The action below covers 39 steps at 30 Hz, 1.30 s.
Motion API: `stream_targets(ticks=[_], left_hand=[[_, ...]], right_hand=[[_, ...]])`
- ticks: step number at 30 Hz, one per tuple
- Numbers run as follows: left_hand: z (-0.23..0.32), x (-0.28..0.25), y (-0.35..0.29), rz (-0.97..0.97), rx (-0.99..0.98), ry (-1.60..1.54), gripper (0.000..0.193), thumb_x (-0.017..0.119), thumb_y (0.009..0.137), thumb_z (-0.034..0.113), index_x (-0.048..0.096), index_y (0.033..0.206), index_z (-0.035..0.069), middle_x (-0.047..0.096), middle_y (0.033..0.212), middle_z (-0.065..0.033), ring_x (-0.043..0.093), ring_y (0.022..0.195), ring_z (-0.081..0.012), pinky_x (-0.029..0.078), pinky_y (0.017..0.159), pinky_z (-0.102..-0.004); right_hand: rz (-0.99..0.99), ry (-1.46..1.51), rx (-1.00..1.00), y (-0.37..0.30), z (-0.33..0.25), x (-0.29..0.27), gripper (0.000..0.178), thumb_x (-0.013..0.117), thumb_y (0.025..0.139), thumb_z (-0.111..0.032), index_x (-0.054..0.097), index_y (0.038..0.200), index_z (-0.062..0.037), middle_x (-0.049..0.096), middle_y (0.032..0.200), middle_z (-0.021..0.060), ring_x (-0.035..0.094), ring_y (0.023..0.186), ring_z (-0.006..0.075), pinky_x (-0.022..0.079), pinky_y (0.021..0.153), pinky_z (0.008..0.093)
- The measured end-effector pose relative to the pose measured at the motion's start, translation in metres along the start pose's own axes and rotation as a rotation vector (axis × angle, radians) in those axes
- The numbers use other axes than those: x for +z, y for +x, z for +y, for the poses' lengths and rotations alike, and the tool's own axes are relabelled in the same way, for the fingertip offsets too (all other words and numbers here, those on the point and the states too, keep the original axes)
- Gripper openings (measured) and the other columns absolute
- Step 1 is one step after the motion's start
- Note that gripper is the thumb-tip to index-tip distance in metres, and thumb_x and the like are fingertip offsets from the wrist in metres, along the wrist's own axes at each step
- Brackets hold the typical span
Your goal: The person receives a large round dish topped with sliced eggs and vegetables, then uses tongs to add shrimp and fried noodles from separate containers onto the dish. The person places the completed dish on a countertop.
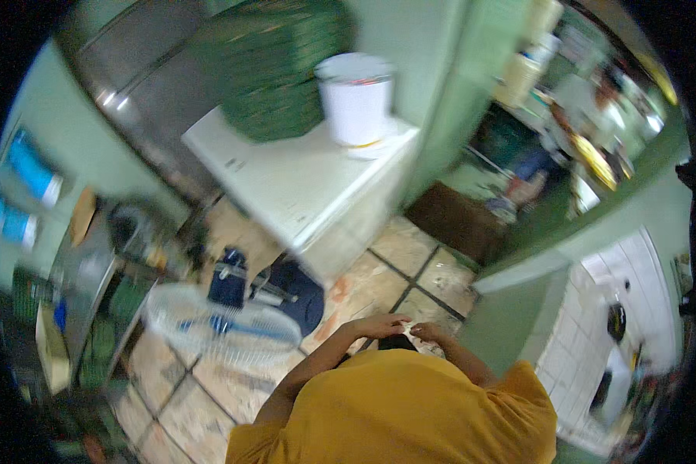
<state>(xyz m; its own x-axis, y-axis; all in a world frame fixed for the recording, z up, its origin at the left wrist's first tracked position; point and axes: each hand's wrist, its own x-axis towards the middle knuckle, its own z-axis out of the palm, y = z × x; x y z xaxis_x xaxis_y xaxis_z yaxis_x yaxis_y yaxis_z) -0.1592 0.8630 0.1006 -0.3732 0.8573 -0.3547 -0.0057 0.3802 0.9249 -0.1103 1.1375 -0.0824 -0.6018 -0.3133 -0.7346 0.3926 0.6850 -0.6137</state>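
My left hand (pixel 383 325) and my right hand (pixel 429 332) are close together, low in front of my orange shirt (pixel 394 402). The fingers of both curl inward toward each other. A small pale patch shows between the fingertips, too small and blurred to name. Dark cloth (pixel 397 342) is visible just below the hands. Left of my left forearm stands a fan (pixel 223 329) with a white wire cage and blue blades.
A white chest-like box (pixel 286 178) ahead carries a white bucket (pixel 357 104) and a stack of green crates (pixel 274 77). A brown box (pixel 456 220) sits by the doorway, where another person (pixel 584 104) is seen beyond. A white-tiled counter (pixel 572 363) stands right, a metal shelf (pixel 93 309) left.
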Motion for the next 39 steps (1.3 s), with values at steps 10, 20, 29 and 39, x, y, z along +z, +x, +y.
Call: stream_targets(ticks=[10,20,29,39], left_hand=[[0.152,-0.163,0.215,0.202,-0.019,-0.279,0.083,0.063,0.088,0.055,0.028,0.153,0.017,0.041,0.149,-0.0074,0.047,0.126,-0.0247,0.039,0.100,-0.0433],[0.221,-0.227,0.401,0.347,0.049,-0.361,0.082,0.050,0.094,0.062,0.023,0.154,0.015,0.036,0.152,-0.0136,0.045,0.131,-0.0278,0.040,0.099,-0.0432],[0.249,-0.312,0.528,0.565,0.083,-0.800,0.069,0.036,0.100,0.057,0.033,0.147,0.006,0.047,0.139,-0.0128,0.054,0.116,-0.0255,0.048,0.094,-0.0431],[0.256,-0.305,0.459,0.217,0.101,-0.790,0.061,0.039,0.101,0.054,0.048,0.135,0.004,0.062,0.124,-0.0094,0.066,0.106,-0.0201,0.057,0.083,-0.0366]], right_hand=[[1.109,1.393,-0.399,-0.121,0.008,-0.386,0.074,0.048,0.094,-0.064,0.033,0.152,-0.0199,0.058,0.120,0.0095,0.062,0.089,0.0229,0.051,0.075,0.0380],[1.296,1.507,-0.426,-0.120,0.013,-0.539,0.064,0.047,0.100,-0.052,0.038,0.148,-0.0117,0.049,0.132,0.0084,0.054,0.111,0.0282,0.047,0.088,0.0392],[1.553,1.693,-0.402,-0.131,0.008,-0.586,0.045,0.057,0.096,-0.042,0.063,0.107,0.0010,0.063,0.092,0.0074,0.063,0.078,0.0246,0.052,0.067,0.0366],[1.258,1.541,-0.551,-0.200,-0.040,-0.495,0.042,0.061,0.096,-0.036,0.064,0.114,0.0014,0.070,0.107,0.0094,0.069,0.088,0.0172,0.057,0.078,0.0316]])
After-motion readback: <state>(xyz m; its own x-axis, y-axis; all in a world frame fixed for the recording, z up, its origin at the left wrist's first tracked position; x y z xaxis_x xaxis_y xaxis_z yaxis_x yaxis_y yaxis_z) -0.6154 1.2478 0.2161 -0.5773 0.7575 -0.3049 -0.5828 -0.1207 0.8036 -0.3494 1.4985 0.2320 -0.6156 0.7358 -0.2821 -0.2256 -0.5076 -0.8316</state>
